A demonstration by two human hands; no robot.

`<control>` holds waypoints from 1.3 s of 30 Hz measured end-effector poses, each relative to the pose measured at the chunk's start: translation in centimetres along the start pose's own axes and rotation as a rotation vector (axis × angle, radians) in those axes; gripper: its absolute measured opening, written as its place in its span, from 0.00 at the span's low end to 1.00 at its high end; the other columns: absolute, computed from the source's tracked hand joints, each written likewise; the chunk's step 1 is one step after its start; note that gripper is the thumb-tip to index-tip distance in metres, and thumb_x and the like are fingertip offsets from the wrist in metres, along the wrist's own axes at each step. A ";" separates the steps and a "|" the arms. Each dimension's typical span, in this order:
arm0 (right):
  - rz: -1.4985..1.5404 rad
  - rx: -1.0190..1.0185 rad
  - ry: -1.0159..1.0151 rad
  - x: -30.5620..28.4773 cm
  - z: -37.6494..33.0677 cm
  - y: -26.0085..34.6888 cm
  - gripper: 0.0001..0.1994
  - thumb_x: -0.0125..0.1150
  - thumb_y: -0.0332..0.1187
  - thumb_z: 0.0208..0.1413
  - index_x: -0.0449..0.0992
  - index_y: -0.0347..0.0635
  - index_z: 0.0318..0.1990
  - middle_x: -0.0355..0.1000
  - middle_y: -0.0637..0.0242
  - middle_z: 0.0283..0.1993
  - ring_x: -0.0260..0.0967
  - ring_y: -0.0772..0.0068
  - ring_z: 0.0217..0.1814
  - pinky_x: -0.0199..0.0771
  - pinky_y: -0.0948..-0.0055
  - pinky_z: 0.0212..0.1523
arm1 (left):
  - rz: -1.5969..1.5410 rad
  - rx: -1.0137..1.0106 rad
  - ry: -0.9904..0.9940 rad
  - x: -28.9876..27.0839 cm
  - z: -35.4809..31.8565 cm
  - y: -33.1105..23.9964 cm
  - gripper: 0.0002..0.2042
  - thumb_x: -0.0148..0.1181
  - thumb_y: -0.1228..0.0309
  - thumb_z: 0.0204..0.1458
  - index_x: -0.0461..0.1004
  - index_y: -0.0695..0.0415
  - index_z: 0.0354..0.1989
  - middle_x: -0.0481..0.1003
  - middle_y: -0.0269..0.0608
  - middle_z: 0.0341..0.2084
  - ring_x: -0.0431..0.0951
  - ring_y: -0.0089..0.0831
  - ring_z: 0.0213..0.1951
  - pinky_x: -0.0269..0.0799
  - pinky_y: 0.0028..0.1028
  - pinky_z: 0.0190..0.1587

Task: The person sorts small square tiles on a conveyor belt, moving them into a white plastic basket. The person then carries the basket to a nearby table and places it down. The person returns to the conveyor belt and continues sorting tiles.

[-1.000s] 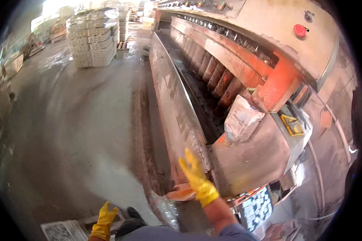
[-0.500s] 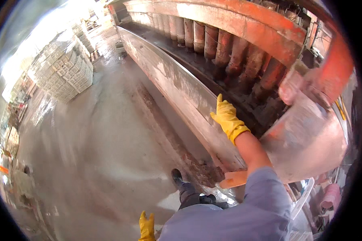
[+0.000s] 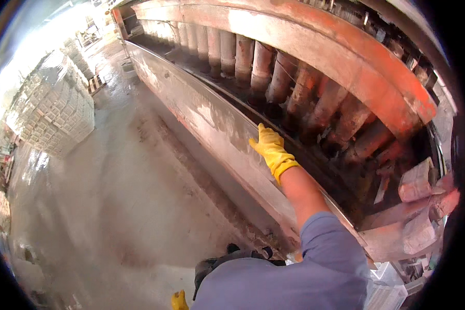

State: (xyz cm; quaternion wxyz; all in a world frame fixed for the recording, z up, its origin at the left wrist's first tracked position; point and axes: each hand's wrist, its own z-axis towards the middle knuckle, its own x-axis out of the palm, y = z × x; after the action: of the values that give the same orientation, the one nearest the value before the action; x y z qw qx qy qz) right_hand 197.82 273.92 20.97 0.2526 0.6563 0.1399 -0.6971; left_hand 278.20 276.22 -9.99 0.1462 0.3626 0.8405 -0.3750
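Note:
My right hand [image 3: 272, 149], in a yellow rubber glove, is at the top rim of a long metal trough wall [image 3: 206, 111]. Its thumb stands apart from the fingers, and the forefinger points forward along the rim. It appears to rest there, holding nothing loose; the far fingers are partly hidden. Low at the bottom edge, my left hand [image 3: 179, 300] shows only as a small piece of yellow glove, away from the machine. Its fingers are mostly cut off by the frame. Behind the wall stands a row of dirty upright cylinders [image 3: 261, 64].
A curved orange-red beam [image 3: 294, 23] runs above the cylinders. Rusty blocks [image 3: 417, 181] sit at the machine's right end. Wrapped stacks of pale blocks [image 3: 54, 106] stand at the far left on the wet grey floor [image 3: 113, 206]. A low ridge [image 3: 191, 168] runs along the machine's foot.
My right hand has shifted forward along the rim relative to the machine. The view has moved too, showing more of the right end. My left hand has sunk mostly out of the frame.

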 end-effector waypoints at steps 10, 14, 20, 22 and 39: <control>0.063 0.143 -0.375 2.6 1.7 1.9 0.23 0.60 0.58 0.66 0.84 0.46 0.46 0.83 0.52 0.46 0.81 0.43 0.49 0.79 0.48 0.48 | 0.211 -0.117 0.167 -7.4 12.9 -13.7 0.33 0.67 0.57 0.64 0.67 0.65 0.70 0.76 0.53 0.63 0.78 0.44 0.61 0.74 0.38 0.62; 0.013 0.334 -0.400 3.0 2.2 2.3 0.23 0.58 0.58 0.68 0.85 0.47 0.42 0.83 0.51 0.42 0.81 0.41 0.46 0.78 0.46 0.47 | 0.217 -0.087 0.123 -14.4 22.0 -20.3 0.32 0.67 0.57 0.64 0.68 0.65 0.70 0.77 0.52 0.62 0.78 0.42 0.61 0.74 0.38 0.62; -0.216 0.538 -0.613 5.6 3.2 3.8 0.24 0.57 0.56 0.68 0.85 0.44 0.33 0.82 0.47 0.33 0.80 0.37 0.37 0.79 0.44 0.42 | 0.143 0.112 -0.004 -24.5 39.7 -33.5 0.32 0.66 0.56 0.65 0.68 0.64 0.70 0.77 0.50 0.62 0.79 0.40 0.60 0.74 0.38 0.62; -0.350 0.618 -0.660 6.4 3.6 2.5 0.24 0.57 0.54 0.67 0.83 0.44 0.30 0.81 0.47 0.32 0.78 0.37 0.35 0.78 0.42 0.47 | 0.092 0.210 -0.009 -25.0 44.1 -41.6 0.31 0.66 0.56 0.65 0.69 0.64 0.70 0.78 0.49 0.61 0.79 0.40 0.60 0.74 0.38 0.61; -0.008 0.071 -0.779 17.3 43.5 40.2 0.26 0.72 0.42 0.59 0.80 0.39 0.62 0.78 0.50 0.65 0.71 0.45 0.71 0.55 0.45 0.80 | 0.420 0.111 0.214 -29.2 62.1 -59.6 0.24 0.65 0.55 0.63 0.80 0.64 0.57 0.82 0.51 0.54 0.81 0.38 0.56 0.75 0.38 0.60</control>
State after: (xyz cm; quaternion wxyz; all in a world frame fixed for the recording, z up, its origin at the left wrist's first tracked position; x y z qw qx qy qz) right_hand 182.43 214.60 13.72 0.2613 0.3502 0.0116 -0.8994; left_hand 253.98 188.75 -5.65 0.1110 0.5745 0.7356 -0.3413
